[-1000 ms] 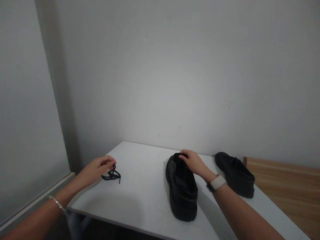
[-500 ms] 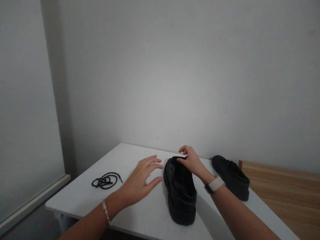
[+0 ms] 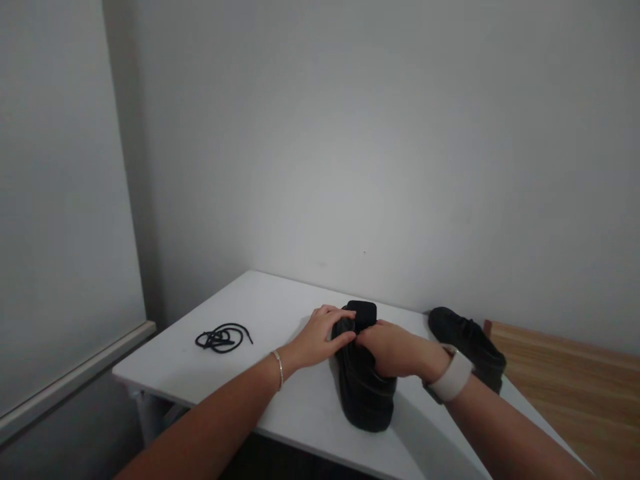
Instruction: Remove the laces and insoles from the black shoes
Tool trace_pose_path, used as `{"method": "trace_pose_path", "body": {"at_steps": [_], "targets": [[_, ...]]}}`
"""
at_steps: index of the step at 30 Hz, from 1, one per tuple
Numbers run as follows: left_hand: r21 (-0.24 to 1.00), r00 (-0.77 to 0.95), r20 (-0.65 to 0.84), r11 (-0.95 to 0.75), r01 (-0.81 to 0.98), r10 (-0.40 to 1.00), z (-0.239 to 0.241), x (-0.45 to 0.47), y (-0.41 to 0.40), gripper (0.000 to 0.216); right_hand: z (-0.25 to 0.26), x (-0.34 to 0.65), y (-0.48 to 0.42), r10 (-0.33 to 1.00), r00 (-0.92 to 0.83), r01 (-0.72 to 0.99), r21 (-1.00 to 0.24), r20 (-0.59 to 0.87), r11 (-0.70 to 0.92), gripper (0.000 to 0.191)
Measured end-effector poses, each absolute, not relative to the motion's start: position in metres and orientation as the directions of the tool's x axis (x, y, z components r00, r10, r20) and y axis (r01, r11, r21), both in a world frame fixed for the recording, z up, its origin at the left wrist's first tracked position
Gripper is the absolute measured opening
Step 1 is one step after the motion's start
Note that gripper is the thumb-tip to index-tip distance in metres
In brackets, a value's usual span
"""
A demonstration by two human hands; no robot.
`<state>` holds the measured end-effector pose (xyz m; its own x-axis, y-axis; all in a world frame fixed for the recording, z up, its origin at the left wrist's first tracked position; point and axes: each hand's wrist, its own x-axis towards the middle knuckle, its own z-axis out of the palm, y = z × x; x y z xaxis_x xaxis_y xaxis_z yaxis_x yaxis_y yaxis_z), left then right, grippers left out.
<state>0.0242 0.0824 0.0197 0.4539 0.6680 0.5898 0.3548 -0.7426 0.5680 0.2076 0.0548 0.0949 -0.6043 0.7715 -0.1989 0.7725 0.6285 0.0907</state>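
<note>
A white table (image 3: 280,303) stands in the corner of the room, against a plain grey-white wall (image 3: 380,147). On the left hangs a pale roller blind (image 3: 60,200). On the right, just beside the table, is a wooden surface (image 3: 575,380). The light is soft and dim.

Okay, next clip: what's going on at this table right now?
A person has both hands on a black shoe standing on the white table. The left hand grips its far end from the side, and the right hand grips it from the other side, by the raised tongue. A loose black lace lies coiled on the table to the left, apart from the hands. A second black shoe sits behind the right wrist, near the wall.
</note>
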Motion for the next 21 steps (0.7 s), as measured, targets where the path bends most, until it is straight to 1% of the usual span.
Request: {"method": "trace_pose_path", "body": {"at_steps": [2, 4, 7, 10, 13, 21], "targets": [[0.582, 0.439, 0.589, -0.733, 0.353, 0.679, 0.018, 0.024, 0.081, 0.038, 0.086, 0.203, 0.063, 0.758, -0.593, 0.755, 0.141, -0.273, 0.641, 0.010], [0.591, 0.429, 0.594, -0.731, 0.341, 0.681, 0.017, 0.025, 0.080, 0.036, 0.079, 0.201, 0.068, 0.746, -0.591, 0.736, 0.174, -0.306, 0.655, 0.019], [0.603, 0.415, 0.608, -0.734, 0.312, 0.676, 0.015, 0.025, 0.081, 0.034, 0.073, 0.202, 0.072, 0.735, -0.603, 0.717, 0.193, -0.309, 0.670, 0.026], [0.613, 0.408, 0.619, -0.738, 0.283, 0.671, 0.013, 0.026, 0.082, 0.035, 0.071, 0.205, 0.073, 0.742, -0.602, 0.725, 0.187, -0.295, 0.663, 0.025], [0.622, 0.403, 0.622, -0.736, 0.267, 0.672, 0.011, 0.026, 0.083, 0.035, 0.070, 0.209, 0.073, 0.742, -0.609, 0.734, 0.155, -0.281, 0.661, 0.023], [0.626, 0.404, 0.618, -0.733, 0.265, 0.674, 0.011, 0.024, 0.083, 0.034, 0.070, 0.218, 0.080, 0.673, -0.675, 0.712, -0.026, -0.302, 0.702, 0.030]]}}
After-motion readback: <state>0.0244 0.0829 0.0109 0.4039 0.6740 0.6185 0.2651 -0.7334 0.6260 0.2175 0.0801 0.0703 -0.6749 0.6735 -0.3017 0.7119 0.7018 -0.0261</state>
